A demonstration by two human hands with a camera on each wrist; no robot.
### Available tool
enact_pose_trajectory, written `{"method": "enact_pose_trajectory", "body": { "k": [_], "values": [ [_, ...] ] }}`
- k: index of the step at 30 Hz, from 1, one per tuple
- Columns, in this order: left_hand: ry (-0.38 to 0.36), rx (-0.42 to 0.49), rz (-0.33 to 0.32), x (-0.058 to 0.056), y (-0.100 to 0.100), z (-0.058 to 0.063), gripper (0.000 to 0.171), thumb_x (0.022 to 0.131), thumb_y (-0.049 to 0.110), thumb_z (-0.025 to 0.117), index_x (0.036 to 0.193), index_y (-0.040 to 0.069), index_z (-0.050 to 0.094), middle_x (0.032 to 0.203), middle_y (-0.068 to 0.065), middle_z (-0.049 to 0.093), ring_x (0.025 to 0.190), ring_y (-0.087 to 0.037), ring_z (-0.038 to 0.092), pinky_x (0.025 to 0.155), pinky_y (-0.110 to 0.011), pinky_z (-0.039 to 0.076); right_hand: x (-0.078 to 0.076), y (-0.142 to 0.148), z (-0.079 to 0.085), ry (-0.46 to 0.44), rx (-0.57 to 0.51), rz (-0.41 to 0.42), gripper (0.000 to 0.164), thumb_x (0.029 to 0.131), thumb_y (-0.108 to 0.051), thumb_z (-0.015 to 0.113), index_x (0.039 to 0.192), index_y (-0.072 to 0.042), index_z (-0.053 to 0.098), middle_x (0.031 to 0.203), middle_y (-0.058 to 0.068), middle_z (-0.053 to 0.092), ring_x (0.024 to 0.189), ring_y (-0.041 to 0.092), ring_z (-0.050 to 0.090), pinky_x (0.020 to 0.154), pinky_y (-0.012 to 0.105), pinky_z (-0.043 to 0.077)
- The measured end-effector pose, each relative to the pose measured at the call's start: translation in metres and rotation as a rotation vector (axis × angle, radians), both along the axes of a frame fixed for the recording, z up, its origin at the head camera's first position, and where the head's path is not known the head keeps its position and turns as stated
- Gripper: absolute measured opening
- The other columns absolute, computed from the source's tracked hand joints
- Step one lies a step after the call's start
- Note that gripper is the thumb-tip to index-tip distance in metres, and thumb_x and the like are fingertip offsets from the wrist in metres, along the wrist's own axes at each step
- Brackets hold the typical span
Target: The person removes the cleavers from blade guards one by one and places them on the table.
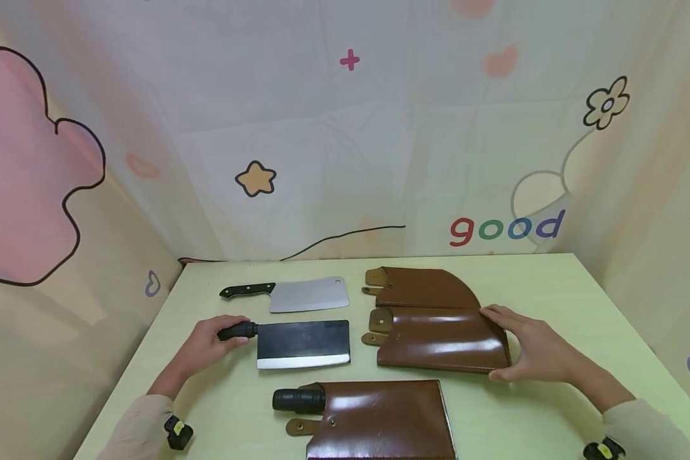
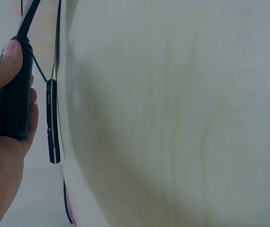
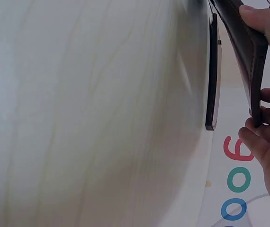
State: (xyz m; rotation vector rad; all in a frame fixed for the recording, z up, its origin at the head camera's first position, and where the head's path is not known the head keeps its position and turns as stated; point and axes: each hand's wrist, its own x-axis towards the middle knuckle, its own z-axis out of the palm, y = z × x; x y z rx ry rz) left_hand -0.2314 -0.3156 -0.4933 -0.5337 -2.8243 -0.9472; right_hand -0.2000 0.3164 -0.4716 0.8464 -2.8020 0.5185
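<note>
My left hand (image 1: 209,345) grips the black handle (image 2: 12,106) of a cleaver with a broad dark blade (image 1: 303,344) and a bright cutting edge. The left wrist view has this handle held off the table, thumb along its top. On the other side, my right hand (image 1: 537,350) holds a glossy brown leather knife sheath (image 1: 443,342) by its right end, thumb and fingers at opposite edges. In the right wrist view that sheath (image 3: 244,47) is tilted and raised from the tabletop. Its strap end faces the blade's tip, with a small gap between them.
Behind lie a silver cleaver (image 1: 310,295) with a black riveted handle and a second brown sheath (image 1: 425,287) with a rounded end. In front, another brown sheath (image 1: 382,418) has a black handle (image 1: 299,400) sticking out of it. A printed curtain (image 1: 322,115) surrounds the pale table (image 1: 552,287).
</note>
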Motion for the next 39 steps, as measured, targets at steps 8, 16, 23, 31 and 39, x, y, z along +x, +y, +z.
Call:
{"method": "enact_pose_trajectory", "body": {
  "k": [8, 16, 23, 31, 39],
  "values": [
    [-0.020, -0.015, -0.032, -0.003, 0.000, -0.005, 0.037, 0.090, 0.016, 0.080, 0.125, 0.005, 0.072, 0.122, -0.012, 0.072, 0.113, -0.033, 0.067, 0.095, -0.053, 0.051, 0.000, 0.002, -0.001, -0.064, 0.033, -0.002, 0.111, 0.066, -0.064, 0.088, 0.148, -0.002, 0.049, 0.148, 0.025, 0.051, 0.123, 0.047, 0.059, 0.091, 0.060, 0.052],
    [-0.054, -0.056, -0.044, -0.007, 0.000, -0.006, 0.037, 0.090, 0.017, 0.079, 0.124, 0.004, 0.071, 0.120, -0.013, 0.072, 0.112, -0.033, 0.066, 0.095, -0.053, 0.050, -0.002, 0.004, -0.003, -0.130, 0.080, -0.007, 0.112, 0.068, -0.069, 0.084, 0.150, -0.003, 0.047, 0.149, 0.024, 0.050, 0.127, 0.046, 0.057, 0.095, 0.059, 0.051],
    [-0.085, -0.099, -0.046, -0.011, 0.000, -0.007, 0.037, 0.091, 0.019, 0.079, 0.124, 0.006, 0.072, 0.119, -0.013, 0.071, 0.109, -0.032, 0.065, 0.094, -0.054, 0.049, -0.005, 0.005, -0.007, -0.151, 0.096, -0.007, 0.114, 0.067, -0.071, 0.084, 0.151, -0.004, 0.046, 0.151, 0.023, 0.049, 0.130, 0.044, 0.055, 0.097, 0.058, 0.050],
    [-0.078, -0.105, -0.048, -0.012, 0.000, -0.012, 0.037, 0.090, 0.017, 0.080, 0.124, 0.005, 0.072, 0.117, -0.013, 0.072, 0.109, -0.033, 0.065, 0.095, -0.054, 0.048, -0.009, 0.005, -0.011, -0.176, 0.112, -0.013, 0.115, 0.066, -0.066, 0.087, 0.153, -0.004, 0.043, 0.154, 0.023, 0.046, 0.132, 0.043, 0.054, 0.098, 0.057, 0.050],
    [-0.073, -0.098, -0.050, -0.011, 0.002, -0.012, 0.037, 0.089, 0.018, 0.080, 0.124, 0.005, 0.072, 0.116, -0.012, 0.071, 0.109, -0.033, 0.065, 0.094, -0.054, 0.048, -0.013, 0.006, -0.012, -0.183, 0.123, 0.015, 0.113, 0.067, -0.065, 0.087, 0.153, -0.005, 0.043, 0.154, 0.024, 0.045, 0.131, 0.044, 0.055, 0.097, 0.057, 0.050]
  ]
}}
